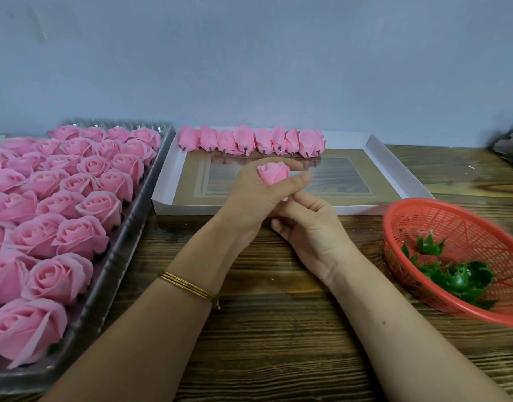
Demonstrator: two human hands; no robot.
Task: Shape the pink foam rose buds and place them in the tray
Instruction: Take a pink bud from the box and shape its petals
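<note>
1. Left hand [255,195] is curling round the small pink foam rose bud [274,173] over the shallow white cardboard tray [166,184]; right hand [310,224] is pinching its base.
2. I'd be squeezing gently and evenly, so the petals aren't creasing.
3. Dark wood-grain table [278,329] is sitting against a plain grey-blue wall [249,53].

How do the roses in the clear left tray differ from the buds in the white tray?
The open roses have petals spread wide; the row of buds is wrapped tight. The open roses face up; the row of buds lies sideways, dark stubs toward the camera. The open roses fill the clear tray in several rows; the row of buds lines the far wall of the white tray. Both are pink.
</note>
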